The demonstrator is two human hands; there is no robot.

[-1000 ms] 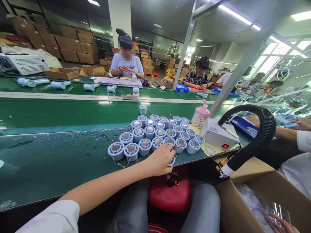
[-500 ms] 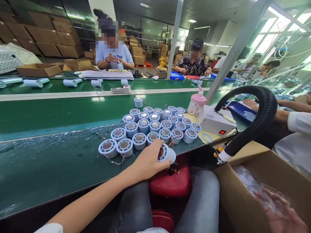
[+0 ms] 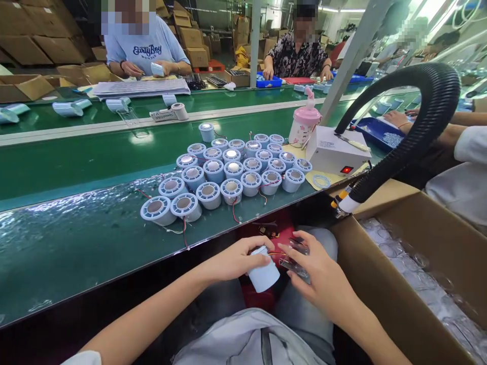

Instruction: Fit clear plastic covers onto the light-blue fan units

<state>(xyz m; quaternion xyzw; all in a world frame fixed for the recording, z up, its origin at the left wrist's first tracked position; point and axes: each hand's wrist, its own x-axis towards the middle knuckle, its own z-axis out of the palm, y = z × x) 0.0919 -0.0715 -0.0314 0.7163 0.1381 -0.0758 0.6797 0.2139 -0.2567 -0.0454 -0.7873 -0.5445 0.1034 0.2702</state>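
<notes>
My left hand (image 3: 238, 259) grips a pale blue round housing (image 3: 264, 275) over my lap, with thin red wires trailing from it. My right hand (image 3: 317, 276) holds a clear plastic piece (image 3: 296, 263) right beside the housing. Both hands sit below the near edge of the green bench (image 3: 95, 243). Several more pale blue housings (image 3: 228, 170) stand in rows on the bench ahead of my hands, some with red wires hanging over the edge.
A cardboard box (image 3: 399, 304) of clear plastic pieces stands at my right. A black corrugated hose (image 3: 422, 132) arches above it. A white control box (image 3: 335, 154) and pink bottle (image 3: 303, 124) stand right of the housings. Other people work across the conveyor and at my right.
My left hand lifted one housing off the bench and brought it down to my lap. My right hand left the box with a clear piece and moved in beside the housing.
</notes>
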